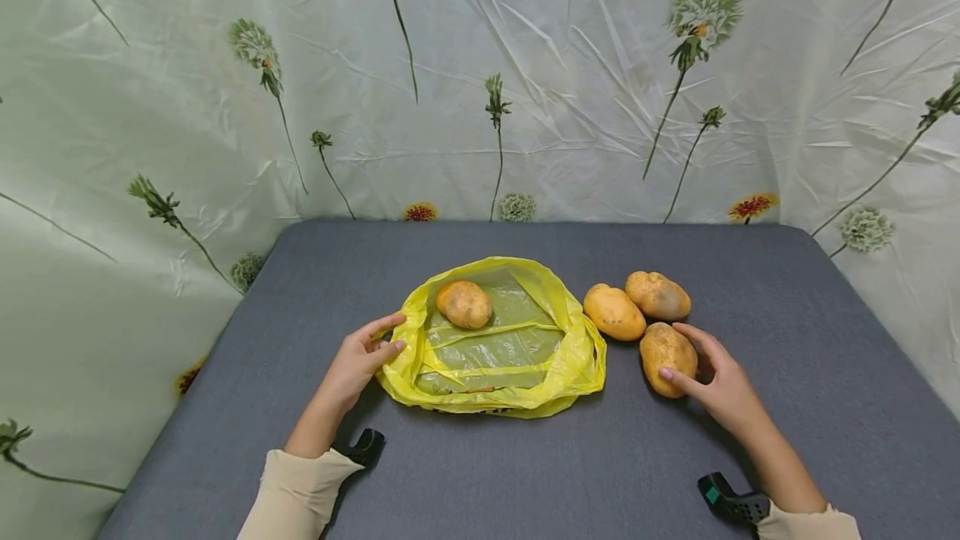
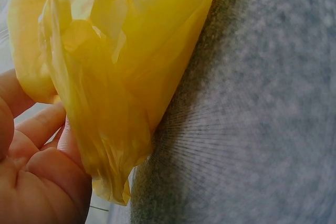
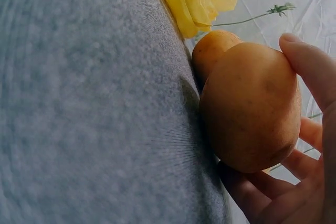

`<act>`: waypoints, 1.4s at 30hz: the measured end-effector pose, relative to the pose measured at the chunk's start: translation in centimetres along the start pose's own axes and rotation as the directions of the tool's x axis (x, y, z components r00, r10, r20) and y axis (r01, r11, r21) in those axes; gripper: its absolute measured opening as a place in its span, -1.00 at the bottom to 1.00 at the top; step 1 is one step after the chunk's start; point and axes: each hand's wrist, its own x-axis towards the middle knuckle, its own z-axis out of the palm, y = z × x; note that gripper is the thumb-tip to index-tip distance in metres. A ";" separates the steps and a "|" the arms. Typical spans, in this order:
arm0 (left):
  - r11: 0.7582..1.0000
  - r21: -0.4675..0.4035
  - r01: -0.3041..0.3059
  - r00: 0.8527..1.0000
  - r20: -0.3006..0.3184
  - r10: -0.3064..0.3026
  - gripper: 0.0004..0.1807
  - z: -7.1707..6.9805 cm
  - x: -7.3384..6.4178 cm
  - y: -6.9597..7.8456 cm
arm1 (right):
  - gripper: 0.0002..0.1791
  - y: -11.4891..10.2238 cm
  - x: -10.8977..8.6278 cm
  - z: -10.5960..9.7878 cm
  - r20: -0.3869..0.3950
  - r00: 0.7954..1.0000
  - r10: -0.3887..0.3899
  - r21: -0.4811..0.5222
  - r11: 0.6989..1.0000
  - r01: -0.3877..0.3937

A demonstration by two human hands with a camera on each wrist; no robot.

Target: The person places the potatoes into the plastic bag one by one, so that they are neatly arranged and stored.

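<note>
A yellow plastic bag (image 1: 581, 348) lies on the table with its mouth spread wide. One potato (image 1: 465, 304) rests inside it, toward the far left. At the bag's left rim, my left hand (image 1: 360, 365) holds the plastic with thumb and fingers; the left wrist view shows the hanging yellow folds (image 2: 121, 93) partly covering the fingers. My right hand (image 1: 723, 386) grips another potato (image 1: 667, 357), thumb on the near side and fingers round the far right side. Two more potatoes, one nearer the bag (image 1: 613, 312) and one farther back (image 1: 658, 296), lie beside it.
A grey cloth-covered table (image 1: 525, 482) lies under everything. Behind and to the sides hangs a pale curtain (image 1: 585, 90) printed with flowers. Each wrist wears a black strap device, one on the left (image 1: 366, 447) and one on the right (image 1: 731, 502).
</note>
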 end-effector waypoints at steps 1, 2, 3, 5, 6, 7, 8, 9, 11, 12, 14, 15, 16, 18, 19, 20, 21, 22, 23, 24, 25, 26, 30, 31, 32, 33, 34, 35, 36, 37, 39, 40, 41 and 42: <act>1.000 -0.002 -0.001 1.000 0.000 0.001 -0.49 0.0 0.0 0.0 | -0.31 0.0 0.0 0.0 -0.003 1.000 -0.003 -0.003 1.000 0.003; 1.000 -0.002 -0.002 1.000 0.001 0.002 -0.49 0.0 -0.1 0.0 | -0.31 0.0 0.0 0.0 -0.005 1.000 -0.006 -0.003 1.000 0.006; 1.000 0.001 -0.004 1.000 0.001 0.004 -0.49 0.0 -0.1 0.0 | -0.31 0.0 0.0 0.1 -0.010 1.000 -0.008 -0.001 1.000 0.008; 1.000 0.003 -0.008 1.000 -0.001 0.008 -0.49 0.0 -0.1 0.0 | -0.31 0.0 0.0 0.1 -0.022 1.000 -0.015 0.000 1.000 0.015; 1.000 0.007 -0.014 1.000 -0.001 0.014 -0.49 0.0 -0.2 0.0 | -0.31 0.1 0.0 0.1 -0.029 0.999 -0.016 0.001 1.000 0.016; 1.000 0.008 -0.019 1.000 -0.003 0.019 -0.50 0.0 -0.1 -0.1 | -0.31 0.1 0.0 0.2 -0.038 0.999 -0.017 0.003 1.000 0.017; 1.000 0.009 -0.024 1.000 -0.004 0.024 -0.50 0.0 -0.1 -0.2 | -0.31 0.2 0.0 0.2 -0.045 0.999 -0.016 0.003 1.000 0.016; 0.999 0.012 -0.041 0.999 -0.007 0.041 -0.51 0.0 -0.1 -0.3 | -0.31 0.2 0.0 0.2 -0.053 0.999 -0.014 0.003 1.000 0.014; 0.999 0.014 -0.047 0.999 -0.011 0.048 -0.51 0.0 -0.1 -0.4 | -0.30 0.3 -0.1 0.3 -0.062 0.998 -0.009 0.003 1.000 0.009; 0.999 0.017 -0.052 0.999 -0.009 0.052 -0.51 0.0 -0.1 -0.5 | -0.30 0.3 -0.1 0.3 -0.065 0.998 -0.007 0.000 1.000 0.007; 0.999 0.016 -0.041 0.999 -0.011 0.041 -0.51 0.0 0.0 -0.5 | -0.30 0.2 0.0 0.2 -0.066 0.998 -0.007 -0.002 1.000 0.006; 0.999 0.016 -0.034 0.999 -0.009 0.035 -0.50 0.0 0.0 -0.4 | -0.29 0.1 0.0 0.2 -0.066 0.998 -0.010 -0.002 1.000 0.010; 1.000 0.013 -0.016 1.000 -0.005 0.016 -0.49 -0.1 0.1 -0.4 | -0.29 0.0 0.1 0.2 -0.065 0.998 -0.015 0.001 1.000 0.015; 1.000 0.009 -0.001 1.000 0.003 0.001 -0.49 -0.1 0.1 -0.3 | -0.27 -0.8 0.2 0.1 -0.068 0.997 -0.024 0.008 1.000 0.025; 1.000 0.005 0.007 1.000 0.003 -0.007 -0.49 -0.1 0.1 -0.2 | -0.27 -1.4 0.2 0.1 -0.071 0.997 -0.029 0.013 0.999 0.030; 1.000 0.002 0.007 1.000 0.005 -0.007 -0.50 -0.1 0.1 -0.2 | -0.26 -1.6 0.3 0.1 -0.075 0.996 -0.038 0.022 0.999 0.039; 1.000 -0.001 0.009 1.000 0.005 -0.009 -0.50 -0.1 0.1 -0.2 | -0.26 -1.8 0.4 0.2 -0.078 0.996 -0.042 0.025 0.999 0.044; 1.000 -0.002 0.009 1.000 0.005 -0.009 -0.50 -0.1 0.1 -0.1 | -0.25 -2.0 0.5 0.2 -0.083 0.996 -0.044 0.027 0.999 0.047; 1.000 -0.003 0.008 1.000 0.004 -0.008 -0.50 -0.1 0.1 -0.2 | -0.25 -2.1 0.5 0.2 -0.087 0.995 -0.046 0.028 0.998 0.048; 1.000 -0.004 0.007 1.000 0.004 -0.007 -0.50 -0.1 0.1 -0.2 | -0.25 -2.2 0.6 0.3 -0.089 0.995 -0.046 0.027 0.998 0.048; 1.000 -0.007 0.010 1.000 0.003 -0.010 -0.50 -0.1 0.1 -0.2 | -0.25 -2.0 0.7 0.4 -0.092 0.994 -0.050 0.029 0.998 0.053; 1.000 -0.009 0.013 1.000 0.002 -0.013 -0.49 -0.1 0.2 -0.1 | -0.24 -1.7 0.8 0.5 -0.095 0.994 -0.053 0.033 0.998 0.056; 0.999 -0.026 0.035 0.999 0.006 -0.035 -0.49 -0.1 0.1 0.3 | -0.24 -2.1 1.1 0.7 -0.101 0.992 -0.077 0.039 0.996 0.081; 0.999 -0.028 0.035 0.999 0.009 -0.034 -0.49 0.0 0.0 0.5 | -0.24 -2.3 1.2 0.7 -0.102 0.991 -0.091 0.043 0.995 0.095; 0.999 -0.030 0.035 0.999 0.011 -0.035 -0.49 0.0 -0.1 0.8 | -0.24 -2.4 1.3 0.8 -0.103 0.989 -0.105 0.052 0.992 0.111; 0.999 -0.031 0.035 0.999 0.014 -0.034 -0.49 0.1 -0.3 1.1 | -0.24 -2.5 1.4 0.8 -0.103 0.987 -0.120 0.055 0.991 0.126; 0.999 -0.031 0.034 0.999 0.016 -0.033 -0.50 0.1 -0.4 1.4 | -0.23 -2.6 1.6 0.9 -0.102 0.986 -0.134 0.060 0.988 0.141; 0.999 -0.030 0.033 0.999 0.018 -0.032 -0.50 0.2 -0.5 1.7 | -0.23 -2.7 1.7 0.9 -0.102 0.984 -0.147 0.065 0.986 0.154; 0.999 -0.027 0.033 0.999 0.019 -0.032 -0.50 0.3 -0.7 2.0 | -0.23 -2.8 1.8 1.0 -0.100 0.982 -0.159 0.071 0.984 0.166; 0.999 -0.025 0.029 0.999 0.022 -0.028 -0.50 0.3 -0.8 2.2 | -0.23 -2.9 2.0 1.1 -0.099 0.981 -0.165 0.074 0.982 0.173; 0.999 -0.026 0.031 0.999 0.024 -0.030 -0.50 0.4 -0.8 2.4 | -0.22 -3.3 2.3 1.3 -0.094 0.980 -0.175 0.080 0.980 0.182; 0.999 -0.027 0.033 0.999 0.023 -0.032 -0.50 0.4 -0.9 2.5 | -0.22 -3.5 2.5 1.4 -0.091 0.979 -0.181 0.086 0.978 0.189; 0.999 -0.026 0.033 0.999 0.022 -0.033 -0.50 0.4 -0.9 2.5 | -0.21 -3.7 2.7 1.5 -0.089 0.978 -0.186 0.093 0.977 0.194; 0.999 -0.028 0.033 0.999 0.021 -0.032 -0.50 0.4 -0.9 2.5 | -0.21 -4.0 2.9 1.6 -0.085 0.978 -0.193 0.102 0.974 0.201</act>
